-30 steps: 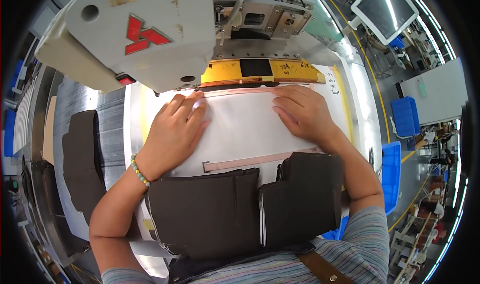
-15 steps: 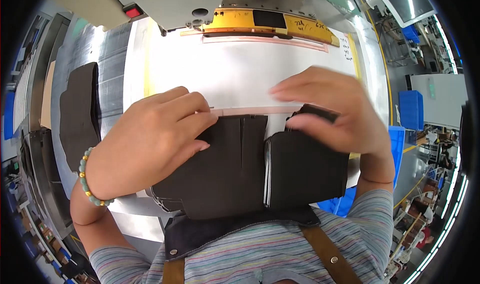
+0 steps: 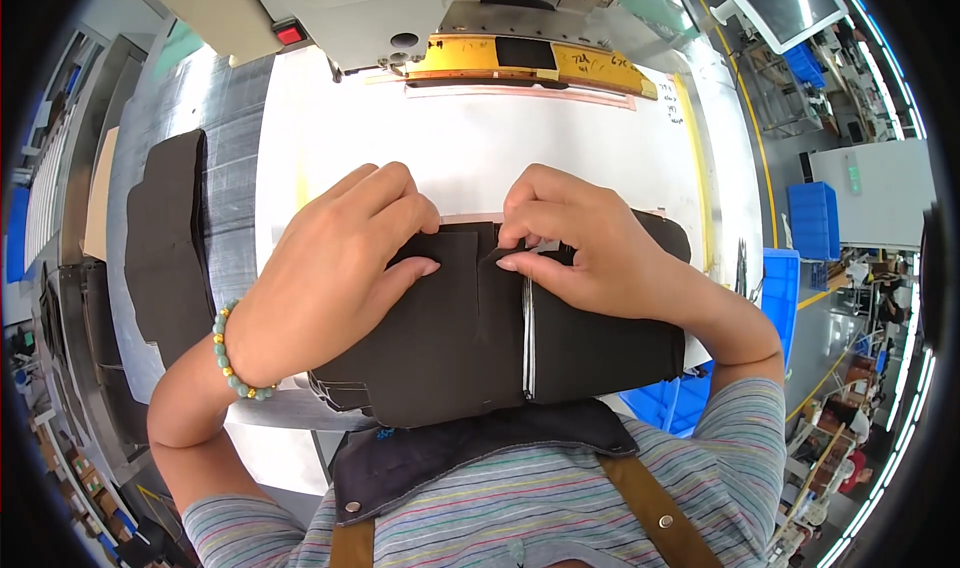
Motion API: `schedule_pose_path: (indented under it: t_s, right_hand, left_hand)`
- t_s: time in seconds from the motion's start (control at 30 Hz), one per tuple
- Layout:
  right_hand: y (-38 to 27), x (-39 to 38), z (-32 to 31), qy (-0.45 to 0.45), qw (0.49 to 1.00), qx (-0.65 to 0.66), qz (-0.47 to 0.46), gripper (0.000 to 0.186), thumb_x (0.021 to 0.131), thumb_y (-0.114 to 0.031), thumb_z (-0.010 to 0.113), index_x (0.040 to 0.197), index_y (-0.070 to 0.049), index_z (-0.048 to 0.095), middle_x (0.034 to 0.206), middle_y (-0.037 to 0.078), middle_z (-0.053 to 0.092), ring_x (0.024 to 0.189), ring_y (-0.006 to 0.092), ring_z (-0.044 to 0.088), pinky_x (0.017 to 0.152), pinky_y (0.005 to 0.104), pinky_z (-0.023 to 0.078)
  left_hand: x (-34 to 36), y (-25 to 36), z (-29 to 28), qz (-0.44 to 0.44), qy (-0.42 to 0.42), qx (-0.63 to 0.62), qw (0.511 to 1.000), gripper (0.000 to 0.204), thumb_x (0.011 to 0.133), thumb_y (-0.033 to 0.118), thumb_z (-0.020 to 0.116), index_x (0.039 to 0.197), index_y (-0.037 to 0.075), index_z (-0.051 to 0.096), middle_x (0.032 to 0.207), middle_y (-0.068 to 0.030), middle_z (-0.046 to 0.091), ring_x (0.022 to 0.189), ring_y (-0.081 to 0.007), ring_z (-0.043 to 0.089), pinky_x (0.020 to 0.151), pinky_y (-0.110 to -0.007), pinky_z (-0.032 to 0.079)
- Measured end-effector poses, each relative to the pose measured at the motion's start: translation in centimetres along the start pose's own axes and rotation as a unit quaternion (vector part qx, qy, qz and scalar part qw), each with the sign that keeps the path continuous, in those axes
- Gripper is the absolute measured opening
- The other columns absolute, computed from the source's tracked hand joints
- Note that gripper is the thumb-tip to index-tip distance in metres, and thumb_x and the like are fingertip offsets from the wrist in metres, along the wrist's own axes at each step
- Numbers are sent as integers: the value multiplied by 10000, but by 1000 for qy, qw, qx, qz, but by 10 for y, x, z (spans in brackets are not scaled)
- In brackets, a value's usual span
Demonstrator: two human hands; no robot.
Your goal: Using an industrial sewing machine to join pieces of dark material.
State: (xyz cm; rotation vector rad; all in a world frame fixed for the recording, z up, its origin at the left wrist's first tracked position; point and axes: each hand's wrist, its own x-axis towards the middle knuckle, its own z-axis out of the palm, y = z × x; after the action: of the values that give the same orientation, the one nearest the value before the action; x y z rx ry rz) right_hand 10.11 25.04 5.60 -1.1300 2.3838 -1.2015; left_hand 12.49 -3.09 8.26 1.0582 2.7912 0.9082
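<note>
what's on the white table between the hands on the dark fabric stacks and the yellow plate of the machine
In the head view, mostly bare white table top. A thin pinkish strip lies just below the yellow plate, and another pinkish edge shows by the fingers.

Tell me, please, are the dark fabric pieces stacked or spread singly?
Stacked: two side-by-side piles of dark fabric pieces, layered edges showing between them.

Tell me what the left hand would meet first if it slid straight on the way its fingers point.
The left hand points right, across the dark fabric stack. Its fingertips would most likely meet the right hand's fingertips first, just across the narrow gap at the stack's top edge, though depth is hard to judge.
</note>
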Motion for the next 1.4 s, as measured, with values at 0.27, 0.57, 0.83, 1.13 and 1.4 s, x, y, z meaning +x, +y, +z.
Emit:
schedule_pose_path:
  t_s: [0.27, 0.57, 0.83, 1.13, 1.4]
  right_hand:
    - [-10, 10, 7, -11, 999, 10, -32, 163, 975, -206, 778, 1068, -72, 774, 945, 79, 717, 843, 304, 698, 751, 393, 560]
    - [3, 37, -50, 43, 988, 124, 79, 147, 999, -144, 765, 993, -1, 800, 812, 2, 727, 709, 61, 598, 644, 266, 470]
    - [145, 39, -79, 112, 949, 127, 266, 203, 1002, -215, 788, 955, -18, 787, 872, -25, 739, 804, 27, 611, 720, 225, 467]
    - [134, 66, -70, 71, 954, 79, 281, 221, 1005, -208, 784, 926, -1, 789, 832, 13, 742, 798, 67, 649, 774, 248, 513]
    - [130, 74, -65, 93, 961, 34, 258, 242, 1012, -203, 772, 938, 26, 767, 810, 10, 723, 780, 75, 643, 747, 271, 509]
  left_hand:
    - [-3, 2, 7, 11, 50, -64, 997, 247, 776, -45, 853, 926, 36, 674, 902, -85, 608, 838, -288, 625, 742, -383, 518]
    - [7, -12, -32, -48, -3, -95, 994, 255, 869, 14, 837, 1105, -4, 744, 1048, -133, 738, 930, -300, 715, 823, -367, 574]
    - [27, -86, 20, 100, 47, 168, 979, 499, 922, 89, 801, 1389, -19, 663, 1449, -149, 685, 1336, -352, 646, 1102, -458, 533]
    - [45, -113, 48, 124, 15, 228, 966, 478, 931, 154, 802, 1358, -23, 682, 1555, -133, 622, 1449, -271, 593, 1098, -407, 527]
    - [44, -116, 48, 95, 29, 210, 973, 494, 926, 157, 806, 1372, -11, 679, 1579, -101, 609, 1474, -259, 574, 1080, -386, 518]
